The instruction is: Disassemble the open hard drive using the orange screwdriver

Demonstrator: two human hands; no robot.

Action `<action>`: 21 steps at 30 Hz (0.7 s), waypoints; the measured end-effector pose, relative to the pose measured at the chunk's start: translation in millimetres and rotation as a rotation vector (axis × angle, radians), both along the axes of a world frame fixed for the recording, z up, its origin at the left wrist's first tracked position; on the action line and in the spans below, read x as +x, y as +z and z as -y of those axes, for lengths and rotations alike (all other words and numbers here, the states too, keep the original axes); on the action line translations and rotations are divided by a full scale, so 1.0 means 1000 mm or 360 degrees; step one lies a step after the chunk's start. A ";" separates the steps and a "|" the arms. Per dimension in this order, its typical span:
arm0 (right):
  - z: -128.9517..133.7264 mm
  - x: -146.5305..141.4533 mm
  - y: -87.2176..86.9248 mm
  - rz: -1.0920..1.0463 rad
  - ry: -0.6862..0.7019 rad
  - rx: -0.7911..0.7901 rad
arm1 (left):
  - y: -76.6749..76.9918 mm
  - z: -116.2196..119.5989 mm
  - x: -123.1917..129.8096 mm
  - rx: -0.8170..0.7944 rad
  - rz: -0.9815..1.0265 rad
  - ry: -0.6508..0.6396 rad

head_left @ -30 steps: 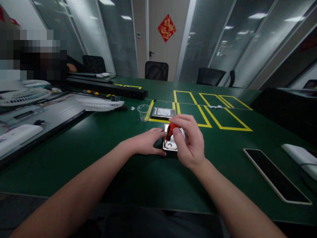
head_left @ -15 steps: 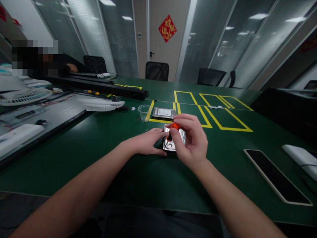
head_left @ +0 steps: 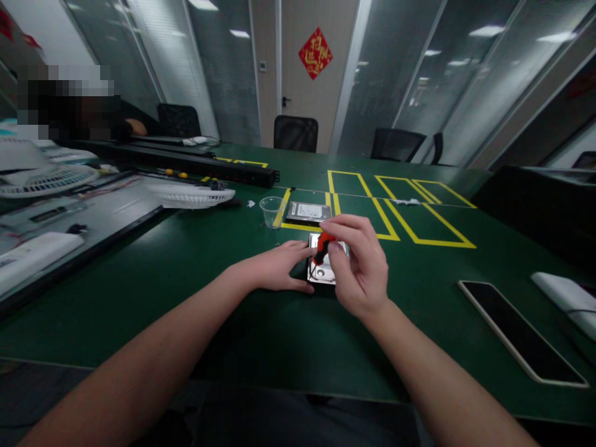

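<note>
On the green table a silver hard drive lies in front of me, its upper right part covered by my right hand. My left hand grips the drive along its left side, thumb near the lower corner and fingers at the upper edge. Pinched in the fingers of my right hand is a red and black screwdriver. It leans over the drive with its tip down at the lower left corner; whether a screw sits under it is too small to tell. Just beyond lies a second hard drive, label up.
A clear plastic cup stands left of the second drive. Yellow tape rectangles mark the table. To the right lie a phone and a white device. White fan parts and a large panel occupy the left, near another person.
My right hand's fingers have shifted on the screwdriver, the thumb moving right and baring more of the handle. The left hand and the drive stay in place.
</note>
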State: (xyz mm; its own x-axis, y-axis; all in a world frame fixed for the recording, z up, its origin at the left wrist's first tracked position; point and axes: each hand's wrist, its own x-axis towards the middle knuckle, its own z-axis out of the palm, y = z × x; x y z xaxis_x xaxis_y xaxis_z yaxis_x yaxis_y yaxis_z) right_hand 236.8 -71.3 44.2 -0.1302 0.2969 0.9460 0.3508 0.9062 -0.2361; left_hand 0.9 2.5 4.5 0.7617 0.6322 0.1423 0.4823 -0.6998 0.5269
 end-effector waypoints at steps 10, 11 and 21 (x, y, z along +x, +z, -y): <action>-0.001 -0.001 0.002 0.0020 -0.0055 0.0033 | -0.001 -0.002 -0.001 0.0008 0.0008 0.0008; -0.001 -0.001 0.003 0.0020 -0.0059 0.0040 | -0.001 -0.002 -0.001 -0.0002 -0.0003 0.0011; -0.002 0.000 -0.002 0.0017 -0.0001 0.0002 | -0.001 -0.002 -0.002 -0.0021 0.0016 -0.0047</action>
